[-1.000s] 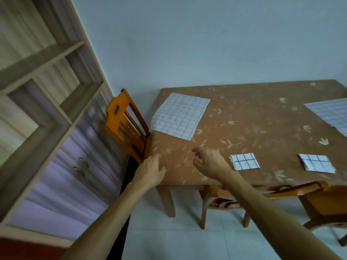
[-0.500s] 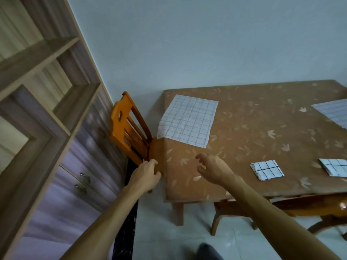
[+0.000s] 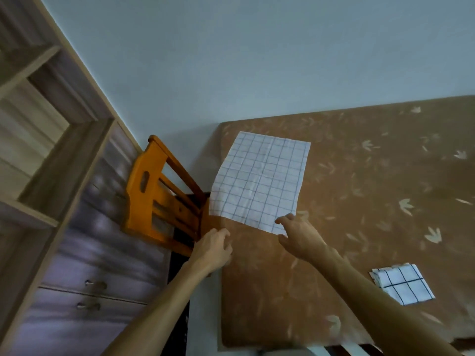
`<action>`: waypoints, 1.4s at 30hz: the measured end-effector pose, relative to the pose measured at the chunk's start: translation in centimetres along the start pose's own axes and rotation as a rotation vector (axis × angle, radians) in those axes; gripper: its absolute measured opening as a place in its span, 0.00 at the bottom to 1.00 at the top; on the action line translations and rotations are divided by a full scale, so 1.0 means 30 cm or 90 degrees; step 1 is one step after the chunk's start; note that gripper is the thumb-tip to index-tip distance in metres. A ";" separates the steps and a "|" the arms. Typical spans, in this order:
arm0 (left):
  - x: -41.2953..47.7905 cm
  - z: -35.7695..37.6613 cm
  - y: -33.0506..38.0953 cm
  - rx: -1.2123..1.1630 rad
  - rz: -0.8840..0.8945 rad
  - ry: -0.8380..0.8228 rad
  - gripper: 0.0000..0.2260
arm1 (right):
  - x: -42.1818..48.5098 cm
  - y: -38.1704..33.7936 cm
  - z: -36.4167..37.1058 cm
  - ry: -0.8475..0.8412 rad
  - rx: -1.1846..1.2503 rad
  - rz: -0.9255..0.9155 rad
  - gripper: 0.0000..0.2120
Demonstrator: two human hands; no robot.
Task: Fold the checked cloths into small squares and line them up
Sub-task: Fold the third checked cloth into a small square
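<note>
Where the unfolded checked cloth (image 3: 259,181) lies: flat at the tabletop's (image 3: 359,227) far-left corner, beside the orange chair (image 3: 154,191).
Right hand (image 3: 299,240): fingers spread, loose, with tips over the cloth's near corner, gripping nothing.
Left hand (image 3: 213,249): relaxed, empty, at the tabletop's left edge.
Folded cloth (image 3: 402,283): near-right, well apart.

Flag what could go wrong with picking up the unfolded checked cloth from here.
The unfolded checked cloth lies at the table edge beside the wooden chair; a pull by the right hand alone could slide it off. The right forearm lies close to the folded checked cloth and might nudge it.
</note>
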State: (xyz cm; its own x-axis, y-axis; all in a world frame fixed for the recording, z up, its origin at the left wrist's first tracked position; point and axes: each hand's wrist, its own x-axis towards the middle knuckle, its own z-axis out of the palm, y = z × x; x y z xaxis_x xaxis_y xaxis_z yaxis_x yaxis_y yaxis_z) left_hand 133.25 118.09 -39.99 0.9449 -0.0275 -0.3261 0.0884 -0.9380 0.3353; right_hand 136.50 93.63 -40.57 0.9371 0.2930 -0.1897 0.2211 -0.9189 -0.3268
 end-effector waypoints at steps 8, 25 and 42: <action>0.195 0.097 0.048 -0.044 0.069 0.005 0.16 | 0.151 0.116 0.064 -0.079 -0.033 -0.040 0.28; 0.581 0.229 -0.051 0.012 0.222 -0.002 0.20 | 0.255 0.147 0.261 -0.022 0.082 0.131 0.24; 0.588 0.218 -0.115 -0.031 0.337 0.009 0.12 | 0.300 0.145 0.258 0.073 0.123 0.195 0.04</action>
State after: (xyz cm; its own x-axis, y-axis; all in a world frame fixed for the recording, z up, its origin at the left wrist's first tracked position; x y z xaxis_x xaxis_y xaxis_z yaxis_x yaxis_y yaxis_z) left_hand 147.55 118.58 -52.68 0.8685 -0.4876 -0.0892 -0.3874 -0.7799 0.4916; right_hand 143.80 94.32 -50.86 0.9784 -0.0289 -0.2048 -0.1189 -0.8890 -0.4423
